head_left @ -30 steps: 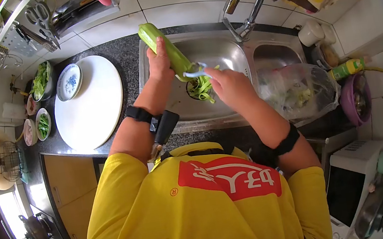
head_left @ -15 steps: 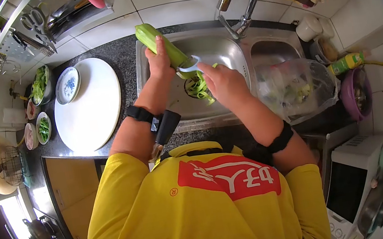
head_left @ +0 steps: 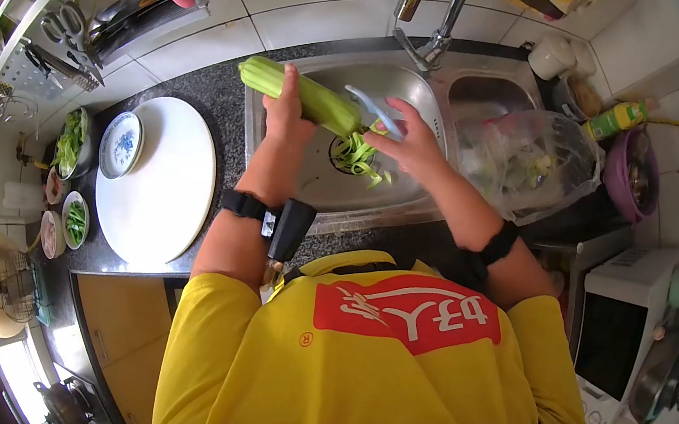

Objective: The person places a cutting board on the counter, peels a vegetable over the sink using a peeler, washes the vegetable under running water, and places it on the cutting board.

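Over the steel sink (head_left: 406, 189), my left hand (head_left: 286, 114) is wrapped round a long green vegetable (head_left: 324, 107), which slants down to the right. My right hand (head_left: 412, 141) holds a light blue peeler (head_left: 374, 110) beside the vegetable's lower end, with its thumb close to that end. Green peel strips (head_left: 356, 157) lie over the drain below, and some hang near my right fingertips. The part of the peeler inside my right hand is hidden.
Left of the sink, a small patterned dish (head_left: 121, 145) rests on a round white board (head_left: 166, 198). Bowls of greens (head_left: 76, 220) stand farther left. The faucet (head_left: 442, 30) rises behind the sink; a clear plastic bag (head_left: 530, 166) and purple basin (head_left: 631, 175) are at right.
The vegetable has tilted flatter, its lower end shifting right. My right hand has turned, lifting the peeler off the vegetable and opening its fingers somewhat.
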A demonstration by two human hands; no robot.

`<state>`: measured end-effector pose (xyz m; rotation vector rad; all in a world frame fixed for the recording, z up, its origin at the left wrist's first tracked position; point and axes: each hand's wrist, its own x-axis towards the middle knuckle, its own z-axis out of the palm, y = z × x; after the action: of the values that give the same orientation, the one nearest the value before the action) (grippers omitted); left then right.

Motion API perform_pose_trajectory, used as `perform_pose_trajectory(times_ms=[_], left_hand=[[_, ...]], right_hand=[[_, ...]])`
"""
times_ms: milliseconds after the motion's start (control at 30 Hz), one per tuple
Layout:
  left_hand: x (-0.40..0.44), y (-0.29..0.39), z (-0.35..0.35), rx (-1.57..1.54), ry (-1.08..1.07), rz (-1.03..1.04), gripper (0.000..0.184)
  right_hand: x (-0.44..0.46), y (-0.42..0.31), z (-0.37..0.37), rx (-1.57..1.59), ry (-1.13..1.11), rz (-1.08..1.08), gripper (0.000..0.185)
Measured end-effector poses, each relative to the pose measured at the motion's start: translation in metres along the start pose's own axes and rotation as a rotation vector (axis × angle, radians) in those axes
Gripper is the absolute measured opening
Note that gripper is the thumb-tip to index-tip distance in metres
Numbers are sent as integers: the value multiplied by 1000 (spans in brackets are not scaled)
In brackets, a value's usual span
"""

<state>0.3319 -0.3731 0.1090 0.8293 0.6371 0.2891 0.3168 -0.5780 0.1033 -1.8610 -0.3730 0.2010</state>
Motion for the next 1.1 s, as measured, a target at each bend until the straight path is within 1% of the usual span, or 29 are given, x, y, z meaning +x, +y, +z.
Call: perform_pose_trajectory(times_ms=[33, 67, 100, 133, 167, 200, 233, 267, 300, 333, 367, 433, 467, 500, 533, 600, 633, 667, 700, 733, 767, 800, 833, 867, 900, 967, 1000, 1033, 1100], left_hand=[[-5, 0, 3, 23, -14, -55, 57], [-10, 0, 6, 21, -15, -53, 57], [-17, 2, 9, -14, -57, -104, 53], [-20, 3, 10, -48, -98, -155, 50], [-19, 6, 8, -51, -95, -151, 50], [-18, 9, 5, -97, -188, -231, 45], [-19, 12, 4, -142, -282, -312, 41], [-21, 14, 4, -144, -279, -312, 41], [-30, 19, 7, -183, -339, -347, 38], [-35, 22, 9, -221, -402, -379, 35], [-35, 21, 10, -221, -403, -379, 35], [-34, 18, 11, -190, -455, -206, 34], [-35, 16, 13, -189, -458, -206, 34], [-40, 15, 16, -138, -448, -85, 36], [-44, 13, 18, -86, -436, 36, 38], [-49, 3, 22, -122, -407, 78, 38], [-50, 0, 23, -159, -377, 118, 38], [-49, -2, 24, -157, -380, 119, 38], [-49, -2, 25, -201, -284, 56, 41], [-49, -3, 25, -243, -188, -9, 44], [-47, -1, 23, -241, -188, -9, 44], [-43, 3, 19, -264, -235, -86, 47], [-37, 6, 14, -288, -282, -162, 50], [-24, 4, 7, -286, -278, -175, 50], [-23, 8, 7, -285, -277, -175, 50], [-26, 17, 10, -227, -188, -114, 51], [-13, 15, 2, -221, -275, -134, 48], [-9, 14, 1, -218, -278, -135, 48], [-4, 14, 3, -191, -306, -112, 46]], right_hand=[[3, 1, 6, 77, -4, 43, 68], [5, 2, 11, 154, -12, 84, 75], [6, 4, 14, 154, -15, 82, 75], [7, 5, 17, 247, -47, 65, 72], [9, 6, 19, 340, -79, 47, 70], [8, -2, 16, 340, -84, 46, 70], [5, -18, 8, 447, -160, 225, 66], [3, -30, 1, 553, -234, 409, 62], [3, -35, -2, 551, -236, 412, 62], [3, -38, -5, 711, -246, 443, 58], [4, -40, -7, 873, -255, 473, 54], [10, -41, -13, 920, -277, 503, 52], [12, -42, -15, 968, -300, 532, 50], [12, -43, -15, 968, -299, 530, 50], [11, -44, -13, 942, -289, 526, 50], [10, -49, -8, 919, -278, 518, 49], [8, -52, -3, 815, -231, 508, 46], [7, -54, -1, 712, -185, 497, 44], [8, -56, -2, 715, -184, 494, 44], [9, -56, -4, 434, -176, 355, 42], [10, -56, -6, 153, -166, 215, 39], [11, -50, -8, 154, -166, 214, 39], [12, -40, -12, 25, -83, 0, 36], [13, -31, -16, -105, 0, -213, 32], [14, -33, -22, -104, 0, -213, 32], [14, -49, -34, -268, -75, -202, 28], [12, -58, -34, -272, -65, -226, 25], [12, -67, -34, -271, -61, -225, 25], [12, -80, -32, -417, -86, -325, 26]])
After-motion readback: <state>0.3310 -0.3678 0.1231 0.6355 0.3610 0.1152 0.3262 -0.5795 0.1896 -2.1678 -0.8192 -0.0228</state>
